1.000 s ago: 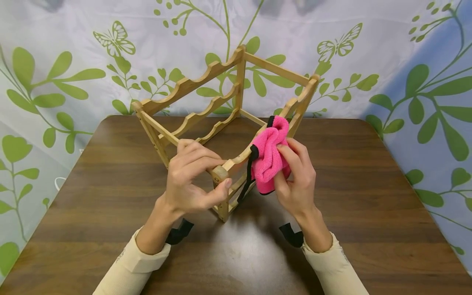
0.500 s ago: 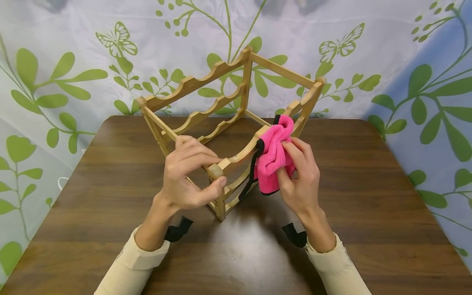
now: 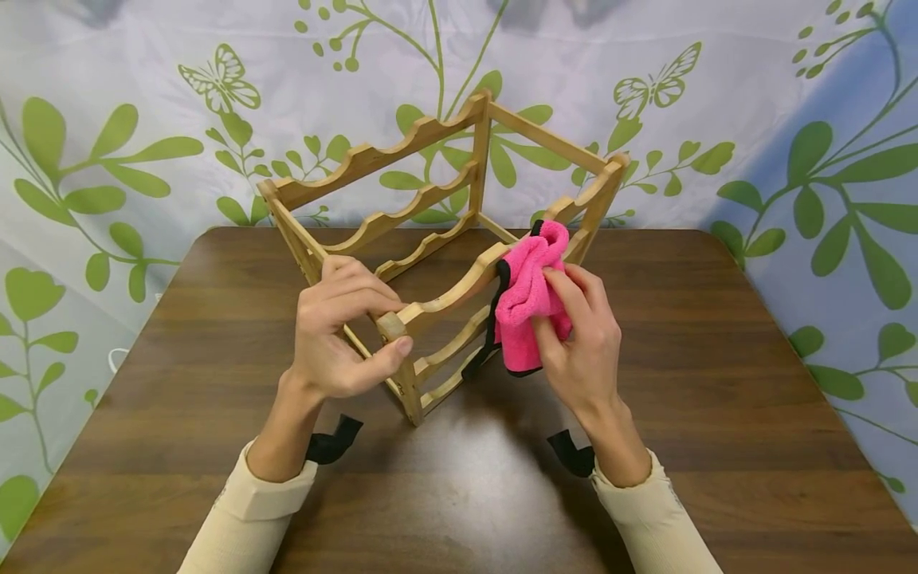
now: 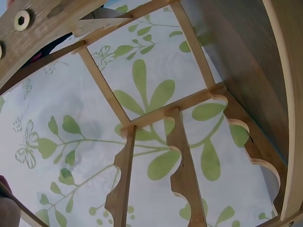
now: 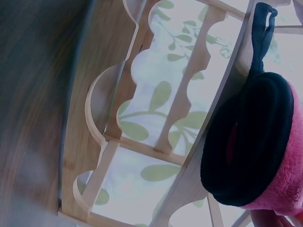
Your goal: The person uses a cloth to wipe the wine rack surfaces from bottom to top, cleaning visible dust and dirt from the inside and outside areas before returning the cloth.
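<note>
A light wooden wine rack with scalloped rails stands on the table, turned with one corner toward me. My left hand grips that near top corner, fingers over the side bar and thumb by the end of the front rail. My right hand pinches a bunched pink cloth with black edging at the top front rail. In the right wrist view the cloth overlaps the rail, its black edge and loop toward the camera. The left wrist view looks through the rack's inner rails, with a bolt head at upper left.
The brown table extends on both sides of the rack. Behind it hangs a white curtain printed with green leaves and butterflies. A thin white cord loop shows at the table's left edge.
The rack's near corner has swung left along with my left hand. My right hand keeps its pinch on the cloth, which now lies farther along the front rail from that corner.
</note>
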A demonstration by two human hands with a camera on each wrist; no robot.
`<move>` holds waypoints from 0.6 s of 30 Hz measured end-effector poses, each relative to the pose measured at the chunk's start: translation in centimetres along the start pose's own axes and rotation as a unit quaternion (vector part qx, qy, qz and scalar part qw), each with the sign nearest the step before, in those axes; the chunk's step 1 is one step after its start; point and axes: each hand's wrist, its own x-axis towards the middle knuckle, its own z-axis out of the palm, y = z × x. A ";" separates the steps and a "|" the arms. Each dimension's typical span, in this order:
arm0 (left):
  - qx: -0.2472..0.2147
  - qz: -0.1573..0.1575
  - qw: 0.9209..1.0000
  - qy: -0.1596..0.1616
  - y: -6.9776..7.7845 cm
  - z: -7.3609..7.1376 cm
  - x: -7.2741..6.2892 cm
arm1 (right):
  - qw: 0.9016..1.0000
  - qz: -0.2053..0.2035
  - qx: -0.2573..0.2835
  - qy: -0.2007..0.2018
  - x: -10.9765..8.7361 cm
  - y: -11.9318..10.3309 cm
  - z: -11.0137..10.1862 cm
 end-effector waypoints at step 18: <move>-0.095 -0.006 0.994 0.061 -1.2 -0.7 0.0 | 0.994 -0.011 0.024 0.105 0.3 -0.5 0.3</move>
